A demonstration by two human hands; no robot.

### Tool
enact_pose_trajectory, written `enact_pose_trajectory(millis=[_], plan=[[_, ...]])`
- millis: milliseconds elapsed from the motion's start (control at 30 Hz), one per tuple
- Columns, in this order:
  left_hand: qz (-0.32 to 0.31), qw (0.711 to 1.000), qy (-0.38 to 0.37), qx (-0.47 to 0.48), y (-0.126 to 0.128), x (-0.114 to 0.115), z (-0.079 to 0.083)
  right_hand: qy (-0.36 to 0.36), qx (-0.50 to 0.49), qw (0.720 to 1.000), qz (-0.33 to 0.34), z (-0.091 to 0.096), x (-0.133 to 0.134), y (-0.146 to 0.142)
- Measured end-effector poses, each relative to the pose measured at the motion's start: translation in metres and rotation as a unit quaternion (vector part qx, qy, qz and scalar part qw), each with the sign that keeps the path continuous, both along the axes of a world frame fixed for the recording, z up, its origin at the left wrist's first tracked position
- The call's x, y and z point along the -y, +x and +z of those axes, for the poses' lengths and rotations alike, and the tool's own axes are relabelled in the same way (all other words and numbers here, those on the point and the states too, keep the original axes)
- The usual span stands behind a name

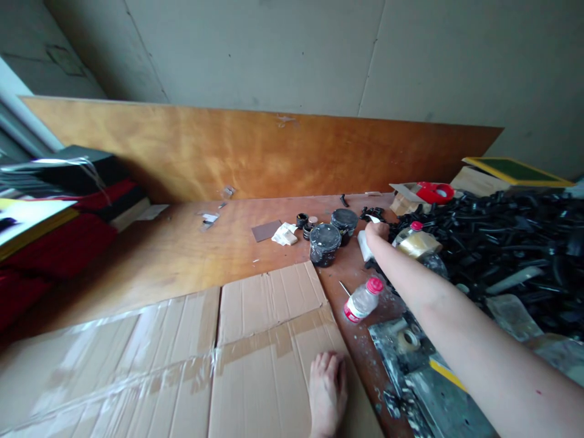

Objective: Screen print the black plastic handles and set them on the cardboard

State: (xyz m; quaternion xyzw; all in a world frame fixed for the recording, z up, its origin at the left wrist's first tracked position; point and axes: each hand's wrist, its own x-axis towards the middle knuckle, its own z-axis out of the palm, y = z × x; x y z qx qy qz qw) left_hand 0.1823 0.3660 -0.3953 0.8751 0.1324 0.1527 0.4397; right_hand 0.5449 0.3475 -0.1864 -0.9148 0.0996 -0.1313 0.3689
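Observation:
My left hand [326, 389] rests on the flattened cardboard [269, 371] near its right edge. Its fingers are curled in, and a dark patch shows beside them; whether that is a held thing or shadow, I cannot make out. Stretched far across the table, my right hand [378, 233] has its fingers closed around a small white piece [375, 219], whose kind is unclear. Just below that hand lies a white block-like thing [365, 246]. Two black lidded tubs [325, 244] stand to its left, and small black parts [371, 213] lie behind it.
A plastic bottle with a red cap [364, 299] stands right of the cardboard. A large heap of black parts [511, 243] covers the right side, with a red tape dispenser [435, 193] behind. Small jars [302, 220] and crumpled white cloth or paper [285, 234] sit near the tubs.

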Motion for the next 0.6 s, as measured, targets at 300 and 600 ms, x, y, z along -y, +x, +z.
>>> enact_pose_trajectory(millis=[300, 600], plan=[[0.024, 0.98, -0.196, 0.033, -0.002, -0.006, 0.028, 0.249, 0.241, 0.919, 0.188, 0.102, 0.009, -0.119], [0.036, 0.803, -0.59, 0.072, -0.048, 0.03, 0.117, 0.48, 0.061, 0.811, 0.33, 0.085, 0.094, -0.35]])
